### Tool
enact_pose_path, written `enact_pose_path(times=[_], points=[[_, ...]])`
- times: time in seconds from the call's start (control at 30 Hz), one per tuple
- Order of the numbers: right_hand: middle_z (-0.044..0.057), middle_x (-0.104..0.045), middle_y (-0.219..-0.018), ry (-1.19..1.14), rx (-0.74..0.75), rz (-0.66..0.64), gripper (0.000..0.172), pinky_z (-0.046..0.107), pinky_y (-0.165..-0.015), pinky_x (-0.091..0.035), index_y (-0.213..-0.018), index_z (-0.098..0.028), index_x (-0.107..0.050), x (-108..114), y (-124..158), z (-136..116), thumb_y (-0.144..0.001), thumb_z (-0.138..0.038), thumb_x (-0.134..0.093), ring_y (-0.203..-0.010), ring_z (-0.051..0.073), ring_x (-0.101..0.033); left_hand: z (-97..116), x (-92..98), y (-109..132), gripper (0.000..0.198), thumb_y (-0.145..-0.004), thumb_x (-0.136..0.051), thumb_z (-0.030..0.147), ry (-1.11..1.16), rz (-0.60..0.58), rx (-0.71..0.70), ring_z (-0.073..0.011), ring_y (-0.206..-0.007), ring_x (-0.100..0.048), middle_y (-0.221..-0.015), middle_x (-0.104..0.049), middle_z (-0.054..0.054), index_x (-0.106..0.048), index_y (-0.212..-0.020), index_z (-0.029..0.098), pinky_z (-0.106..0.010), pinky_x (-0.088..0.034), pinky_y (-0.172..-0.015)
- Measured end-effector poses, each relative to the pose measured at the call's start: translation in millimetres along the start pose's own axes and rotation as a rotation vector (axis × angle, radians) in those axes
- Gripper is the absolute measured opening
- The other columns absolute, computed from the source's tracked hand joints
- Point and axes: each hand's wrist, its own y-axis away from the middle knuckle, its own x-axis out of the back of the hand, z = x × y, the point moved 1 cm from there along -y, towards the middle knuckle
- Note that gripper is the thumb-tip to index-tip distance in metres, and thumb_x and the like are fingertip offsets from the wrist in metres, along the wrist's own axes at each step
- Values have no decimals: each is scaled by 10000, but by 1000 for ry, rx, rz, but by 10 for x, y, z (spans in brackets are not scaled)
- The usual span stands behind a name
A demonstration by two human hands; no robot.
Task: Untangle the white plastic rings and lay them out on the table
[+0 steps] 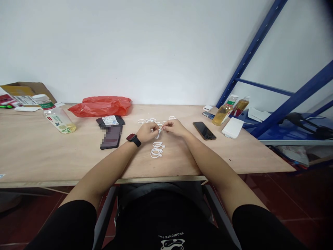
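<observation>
My left hand, with a dark watch on its wrist, is closed in a pinch on a white plastic ring with an open hoop. Facing it, my right hand pinches at the same ring, its fingertips close to the left ones. The exact finger contact is too small to make out. Nearer to me, several white rings with small round knobs lie overlapping in a row on the wooden table. More loose white rings lie behind my hands, partly hidden by them.
On the left are a red plastic bag, a dark pouch with a label, a drink bottle and a cardboard box. On the right lie a phone, a white case and another bottle beside a blue metal frame.
</observation>
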Motion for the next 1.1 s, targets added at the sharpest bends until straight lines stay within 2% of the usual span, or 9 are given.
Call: enact_pose_path(times=[0.07,0.17,0.3,0.47,0.57,0.77,0.93,1.1], points=[[34,-708,-724,108,12,154,188,251,-611,-483,-794,-158,-726,159,-26,80,-725,-330,-689,-631,140,-622,2,21,4,123,-759,-541,192,-10,-38,-15,-151,-730,-597,-798,-688,-35,-661,-760,167,-278,-461,-708],[57,-743,-857,412,-32,357,153,289,-771,-506,-839,-171,-747,456,-42,236,-755,-247,-645,-789,175,-658,13,18,18,125,-740,-539,176,-33,-134,-51,-146,-708,-587,-783,-680,-28,-661,-767,168,-268,-447,-686],[74,-747,-958,616,-164,413,263,299,-858,-491,-955,-173,-758,750,-27,439,-768,-154,-574,-881,191,-659,42,-45,37,138,-748,-554,199,-74,-269,-72,-137,-653,-566,-739,-671,-21,-686,-779,173,-256,-423,-642],[87,-725,-1092,715,-277,346,298,308,-866,-481,-1045,-195,-744,799,-4,550,-785,-214,-599,-959,214,-651,56,-95,41,180,-779,-567,243,-65,-341,-89,-145,-692,-596,-795,-707,-38,-730,-826,182,-250,-440,-665],[83,-732,-1069,745,-302,284,287,296,-839,-476,-1037,-206,-744,758,-4,542,-778,-242,-625,-929,208,-655,45,-90,42,198,-808,-569,276,-37,-329,-83,-144,-698,-608,-799,-717,-38,-740,-846,184,-247,-448,-675],[77,-737,-1018,766,-304,253,244,285,-804,-472,-982,-208,-747,724,-15,524,-760,-261,-661,-901,208,-654,51,-97,59,215,-829,-572,311,47,-351,-4,-116,-598,-574,-695,-692,-11,-737,-835,173,-224,-405,-579],[85,-727,-1044,784,-336,282,398,284,-796,-468,-1106,-200,-706,730,-12,526,-710,-219,-672,-924,218,-650,95,-89,64,263,-853,-554,356,160,-369,72,-106,-571,-541,-671,-674,-8,-705,-778,153,-220,-397,-554],[89,-729,-1036,804,-368,213,266,292,-778,-463,-955,-215,-753,717,-5,483,-704,-260,-676,-941,238,-648,86,-73,61,295,-868,-541,368,160,-331,107,-97,-545,-506,-626,-641,2,-670,-719,149,-220,-369,-537]])
